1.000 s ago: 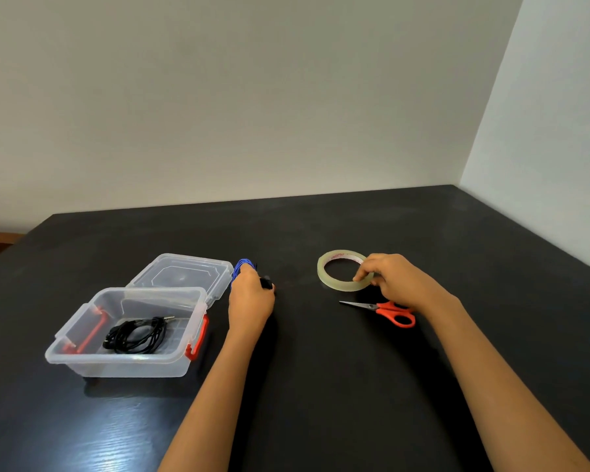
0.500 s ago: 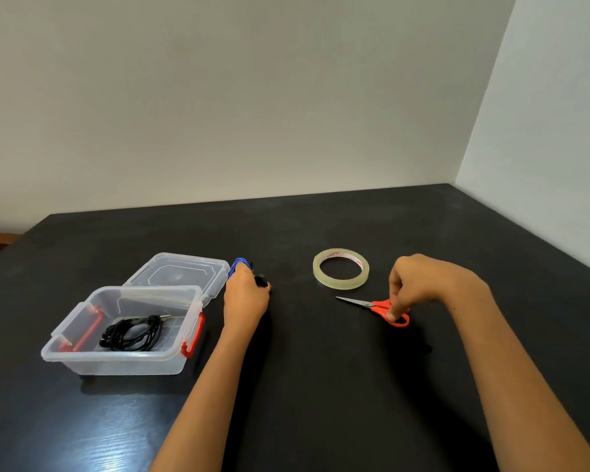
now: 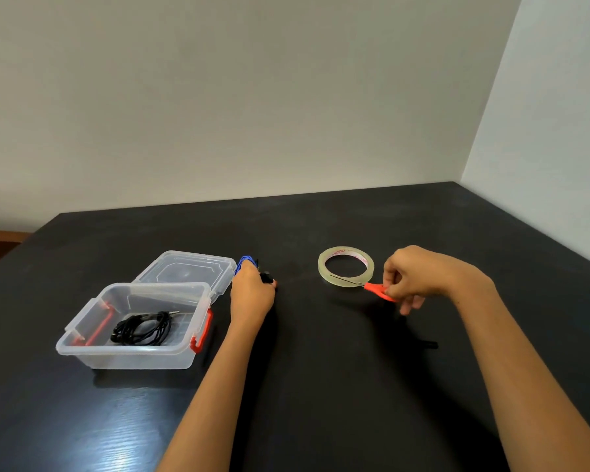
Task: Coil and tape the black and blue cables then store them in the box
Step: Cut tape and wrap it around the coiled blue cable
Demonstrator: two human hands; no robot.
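At nine o'clock on the black tabletop [image 3: 321,386] a clear rectangular plastic box with red latches [image 3: 133,361] is set. Its transparent lid [image 3: 184,270] is folded back at one o'clock, so the mouth is left free from above. A coiled black cable [image 3: 142,330] is seen on the box floor, already stored. At two o'clock of the box, just beside the lid, the coiled blue cable [image 3: 244,262] is clenched in the left hand [image 3: 251,294], probably so that the loops are kept from springing apart until tape is applied. Further right, a roll of clear adhesive tape [image 3: 334,281] is laid flat. Red-handled scissors [image 3: 377,289] are gripped by the right hand [image 3: 413,277] at four o'clock of the roll, blades pointed across its near rim, presumably for cutting a strip; whether they touch cannot be told. Open tabletop is left towards six o'clock, and every edge is well apart from the work.
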